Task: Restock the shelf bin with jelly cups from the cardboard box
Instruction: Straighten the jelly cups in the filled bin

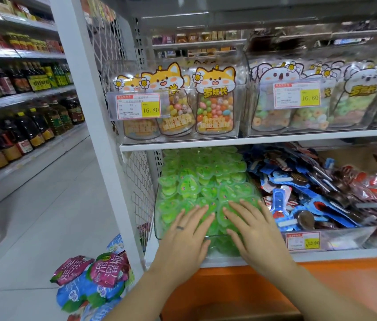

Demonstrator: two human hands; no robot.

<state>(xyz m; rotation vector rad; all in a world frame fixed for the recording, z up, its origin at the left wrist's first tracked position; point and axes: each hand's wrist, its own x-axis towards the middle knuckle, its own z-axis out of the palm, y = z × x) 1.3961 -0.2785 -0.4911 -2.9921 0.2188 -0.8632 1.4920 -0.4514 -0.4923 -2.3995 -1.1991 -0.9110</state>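
A clear plastic shelf bin (pixel 158 228) on the lower shelf is heaped with green jelly cups (pixel 203 179), piled up to the shelf above. My left hand (pixel 184 239) lies flat with straight fingers on the front of the pile, a dark ring on one finger. Beside it, my right hand (pixel 255 230) also rests flat on the cups, fingers spread. Neither hand holds a cup. The cardboard box is not in view.
Blue and red candy packets (pixel 310 193) fill the neighbouring bin on the right, with a price tag (pixel 302 240) on its front. Bags of sweets (pixel 215 105) stand on the shelf above. Snack bags (pixel 95 281) lie low at the left. An aisle with bottle shelves (pixel 21 107) runs left.
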